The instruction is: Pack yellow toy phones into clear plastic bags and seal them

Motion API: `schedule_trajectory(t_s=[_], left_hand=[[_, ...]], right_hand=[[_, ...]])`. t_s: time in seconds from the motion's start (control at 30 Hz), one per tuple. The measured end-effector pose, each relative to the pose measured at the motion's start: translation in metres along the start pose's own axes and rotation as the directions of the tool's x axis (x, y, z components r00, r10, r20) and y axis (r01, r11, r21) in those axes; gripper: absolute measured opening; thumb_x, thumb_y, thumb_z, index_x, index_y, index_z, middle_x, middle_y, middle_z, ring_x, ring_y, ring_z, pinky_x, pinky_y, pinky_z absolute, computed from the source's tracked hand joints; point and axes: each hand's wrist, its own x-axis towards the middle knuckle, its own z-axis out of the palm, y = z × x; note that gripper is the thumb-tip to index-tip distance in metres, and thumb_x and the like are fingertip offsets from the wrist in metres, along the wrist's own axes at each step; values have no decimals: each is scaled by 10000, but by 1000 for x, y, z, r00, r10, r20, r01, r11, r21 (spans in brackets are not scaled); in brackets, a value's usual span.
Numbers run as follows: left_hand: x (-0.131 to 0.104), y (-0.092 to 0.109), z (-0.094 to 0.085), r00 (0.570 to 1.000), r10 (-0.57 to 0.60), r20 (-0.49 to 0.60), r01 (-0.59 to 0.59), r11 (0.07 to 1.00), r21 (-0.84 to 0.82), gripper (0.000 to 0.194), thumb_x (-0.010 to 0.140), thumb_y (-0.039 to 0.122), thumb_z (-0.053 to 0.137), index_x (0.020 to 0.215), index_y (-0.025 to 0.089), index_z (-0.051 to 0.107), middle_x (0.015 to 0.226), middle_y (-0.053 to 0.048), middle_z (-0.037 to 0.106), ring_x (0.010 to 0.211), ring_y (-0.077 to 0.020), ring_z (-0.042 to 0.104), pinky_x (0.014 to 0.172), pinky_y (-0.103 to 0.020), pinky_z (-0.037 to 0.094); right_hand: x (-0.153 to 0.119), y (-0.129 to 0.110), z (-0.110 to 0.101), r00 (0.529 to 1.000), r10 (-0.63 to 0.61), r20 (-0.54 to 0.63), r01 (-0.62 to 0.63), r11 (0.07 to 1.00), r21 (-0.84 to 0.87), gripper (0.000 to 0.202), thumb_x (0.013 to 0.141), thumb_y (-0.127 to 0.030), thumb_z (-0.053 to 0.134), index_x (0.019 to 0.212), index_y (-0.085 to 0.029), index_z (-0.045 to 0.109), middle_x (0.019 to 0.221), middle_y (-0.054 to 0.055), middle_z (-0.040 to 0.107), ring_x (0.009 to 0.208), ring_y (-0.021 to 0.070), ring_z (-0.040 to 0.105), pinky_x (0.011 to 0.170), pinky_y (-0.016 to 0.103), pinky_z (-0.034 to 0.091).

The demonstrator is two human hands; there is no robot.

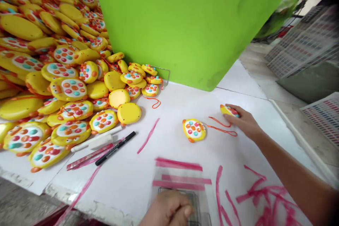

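The yellow toy (232, 111) is at the right side of the white counter (169, 107), pinched in the fingers of the right hand (246, 122), thumb on the near side and forefinger along the far side, so those fingers are closed on it. It shows nearly edge-on, its long axis slanting from far left to near right, roughly in line with the forearm, with some coloured bumps showing by the fingers. A second toy (194, 130) lies flat, bumps up, to the left of these fingers and a little nearer the person, apart from them; its outline is almost round, and its eyed end points toward the right hand. An orange cord (224, 130) trails from that end across the gap, just short of the fingers, with another cord loop (219, 121) beside it. The right hand is clearly the nearer one; the left hand (169, 209) is down at the near edge, fingers curled over a clear plastic piece (196, 197), and whether they grip it I cannot tell. Pink strips (178, 164) lie just beyond the left hand; far to the left rises the toy pile (71, 88), beside a green panel (172, 24).
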Motion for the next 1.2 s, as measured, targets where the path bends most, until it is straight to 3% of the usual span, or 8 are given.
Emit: schedule_trajectory(t_s=[0.1, 0.17, 0.33, 0.53, 0.7, 0.83, 1.07, 1.2], left_hand=[[-4, 10, 1, 999, -30, -31, 31, 998, 48, 345, 964, 343, 359, 864, 171, 641, 782, -40, 664, 718, -127, 593, 660, -202, 449], [-9, 13, 2, 996, 19, -82, -11, 994, 106, 307, 970, 306, 359, 906, 180, 632, 796, -32, 657, 723, -129, 580, 680, -222, 444], [-7, 9, 8, 936, 227, -271, -82, 885, 458, 183, 943, 215, 413, 953, 183, 592, 922, -58, 633, 867, -200, 542, 819, -358, 420], [5, 9, 21, 937, 194, -289, 140, 549, 824, 185, 904, 284, 509, 1030, 165, 573, 983, -98, 571, 889, -271, 492, 766, -428, 417], [5, 7, 23, 944, 204, -259, 150, 434, 888, 139, 897, 296, 531, 910, 167, 580, 926, -83, 553, 865, -269, 488, 737, -410, 399], [4, 2, 21, 942, 215, -258, 125, 488, 864, 152, 889, 282, 556, 991, 171, 571, 935, -71, 573, 860, -256, 495, 745, -400, 384], [3, -2, 20, 939, 237, -248, 105, 489, 866, 138, 930, 220, 466, 948, 191, 599, 920, -65, 570, 852, -240, 472, 734, -384, 369], [2, 3, 22, 949, 314, 33, -174, 434, 884, 99, 919, 215, 500, 962, 204, 589, 926, -43, 569, 862, -215, 470, 764, -360, 380]], right_hand=[[-75, -20, -5, 999, 47, 9, -43, 790, 611, 463, 809, -496, 539, 1229, -301, 543, 1226, 63, 592, 1055, 295, 605, 826, 478, 517], [-128, -37, 0, 998, 49, 27, -51, 591, 805, 435, 867, -530, 418, 1235, -331, 535, 1283, 61, 568, 1089, 307, 598, 801, 498, 526], [-226, -61, 33, 979, 177, 105, -158, 316, 935, 478, 869, -613, 345, 1244, -374, 521, 1223, 66, 630, 1024, 322, 642, 694, 493, 557], [-261, -51, 58, 914, 357, 193, -260, 152, 953, 466, 845, -610, 468, 1182, -309, 585, 922, 51, 734, 676, 252, 694, 475, 349, 537], [-266, -60, 50, 934, 345, 96, -163, 169, 972, 361, 842, -532, 553, 1093, -285, 631, 992, 40, 730, 827, 228, 689, 550, 300, 550], [-269, -75, 47, 950, 313, 24, -108, 256, 961, 386, 826, -461, 598, 1151, -255, 611, 1176, 73, 668, 1041, 270, 627, 783, 398, 548], [-273, -82, 44, 983, 178, -36, -32, 362, 931, 429, 819, -438, 607, 1227, -316, 554, 1226, 71, 632, 1038, 283, 621, 829, 462, 523], [-271, -82, 41, 985, 164, -59, -11, 398, 918, 357, 791, -398, 653, 1134, -314, 606, 1193, 57, 645, 1019, 261, 623, 839, 444, 517]])
